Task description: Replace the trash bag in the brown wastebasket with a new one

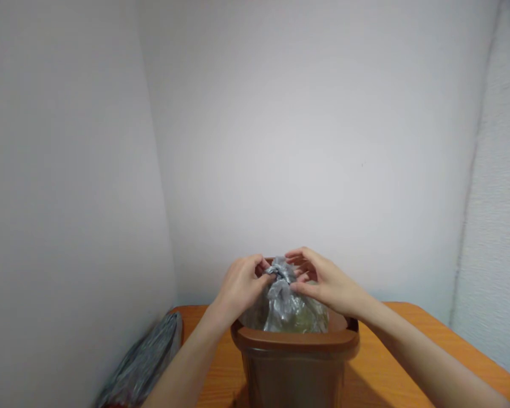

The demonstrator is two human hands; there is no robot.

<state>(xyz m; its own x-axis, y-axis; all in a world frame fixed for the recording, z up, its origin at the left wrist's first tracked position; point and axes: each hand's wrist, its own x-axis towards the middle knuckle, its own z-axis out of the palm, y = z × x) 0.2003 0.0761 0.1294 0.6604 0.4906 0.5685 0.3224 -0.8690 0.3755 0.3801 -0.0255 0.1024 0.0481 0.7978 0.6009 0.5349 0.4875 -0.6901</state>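
Observation:
A brown trash bin (295, 340) stands on the table, and a grey translucent plastic bag (287, 306) sits inside it. The bag's top is gathered into a twisted knot that rises above the rim. On the left side of the knot, my left hand (244, 283) pinches the plastic between thumb and fingers. My right hand (323, 280) is at the knot's right side, fingers curved and apart, with the thumb close to the bag. Something yellowish-green shows faintly through the plastic.
The orange-brown wooden table (391, 357) stands in a corner between pale walls (306, 141). At its left edge lies a dark grey plastic bag (148, 357), against the left wall.

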